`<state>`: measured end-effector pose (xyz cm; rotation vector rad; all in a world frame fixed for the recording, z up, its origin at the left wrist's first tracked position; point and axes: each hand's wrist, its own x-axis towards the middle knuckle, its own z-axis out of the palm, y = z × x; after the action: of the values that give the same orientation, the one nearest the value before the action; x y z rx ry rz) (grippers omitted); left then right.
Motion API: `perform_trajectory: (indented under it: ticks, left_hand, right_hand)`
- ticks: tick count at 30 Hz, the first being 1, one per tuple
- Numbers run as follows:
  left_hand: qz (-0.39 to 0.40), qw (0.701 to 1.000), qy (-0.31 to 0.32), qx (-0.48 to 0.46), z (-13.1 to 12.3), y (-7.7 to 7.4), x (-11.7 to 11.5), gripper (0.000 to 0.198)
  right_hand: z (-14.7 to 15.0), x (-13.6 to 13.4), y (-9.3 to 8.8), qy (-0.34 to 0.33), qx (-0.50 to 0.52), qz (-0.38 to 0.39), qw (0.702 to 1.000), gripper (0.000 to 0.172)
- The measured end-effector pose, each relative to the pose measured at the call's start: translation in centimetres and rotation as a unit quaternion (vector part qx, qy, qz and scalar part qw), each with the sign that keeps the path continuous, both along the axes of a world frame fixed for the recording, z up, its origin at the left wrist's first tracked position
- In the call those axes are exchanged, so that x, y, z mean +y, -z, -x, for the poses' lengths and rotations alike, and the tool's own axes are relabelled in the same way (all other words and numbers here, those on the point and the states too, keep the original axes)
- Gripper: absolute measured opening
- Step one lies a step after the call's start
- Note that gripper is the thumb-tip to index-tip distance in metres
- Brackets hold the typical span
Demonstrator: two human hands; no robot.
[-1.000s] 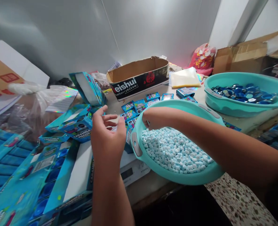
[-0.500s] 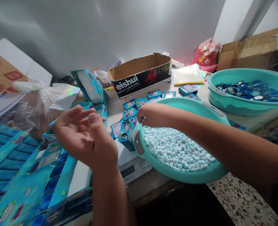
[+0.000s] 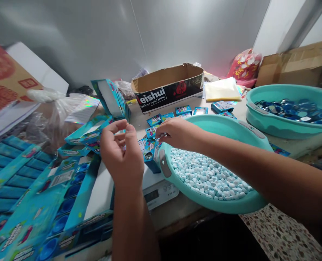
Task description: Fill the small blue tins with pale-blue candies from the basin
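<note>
My left hand (image 3: 121,152) hovers above the white scale (image 3: 155,186), fingers curled loosely, and I see nothing in it. My right hand (image 3: 174,133) is at the near-left rim of the teal basin (image 3: 231,127) full of pale blue candies (image 3: 207,174), fingers pinched on something small that I cannot make out. It is just above a small blue candy box (image 3: 150,154) standing on the scale. More small blue boxes (image 3: 174,115) lie scattered on the table behind.
A second teal basin (image 3: 286,125) of blue round tins sits at the right. An open cardboard tray (image 3: 167,85) stands at the back. Blue display cartons (image 3: 41,192) fill the left. A clear plastic bag (image 3: 54,116) and brown cartons (image 3: 294,65) lie around.
My left hand swung out to the left, then came back to the middle with its fingers curling in. My right hand lifted from the candies to the basin's rim, pinched.
</note>
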<state>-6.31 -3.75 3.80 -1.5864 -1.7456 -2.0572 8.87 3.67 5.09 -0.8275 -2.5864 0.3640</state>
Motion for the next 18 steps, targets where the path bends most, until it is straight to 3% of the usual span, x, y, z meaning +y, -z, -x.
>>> perform_trajectory:
  ticks: [6, 9, 11, 13, 15, 18]
  left_hand:
    - [0.018, 1.000, -0.003, -0.003, 0.1, 0.2, 0.1, 0.029]
    - [0.038, 0.999, -0.005, 0.022, 0.2, -0.1, -0.2, 0.025]
    - [0.097, 0.994, -0.002, 0.049, 0.5, -0.2, -0.4, 0.025]
    - [0.208, 0.974, 0.015, 0.094, 1.1, 0.0, -0.6, 0.029]
    - [0.327, 0.933, 0.033, 0.147, 1.7, 0.3, -0.8, 0.038]
    - [0.437, 0.873, 0.072, 0.203, 2.3, 0.8, -1.1, 0.064]
  right_hand:
    - [-1.0, 0.6, -0.5, 0.087, -0.146, 0.032, 0.985, 0.016]
    - [-1.3, 0.2, -0.7, 0.106, -0.258, 0.066, 0.958, 0.029]
    - [-1.3, -0.1, -0.7, 0.110, -0.307, 0.084, 0.942, 0.037]
    - [-1.3, -0.4, -0.7, 0.105, -0.336, 0.097, 0.931, 0.040]
    - [-1.2, -0.6, -0.7, 0.100, -0.356, 0.104, 0.923, 0.041]
    - [-1.1, -0.8, -1.2, 0.102, -0.372, 0.108, 0.916, 0.042]
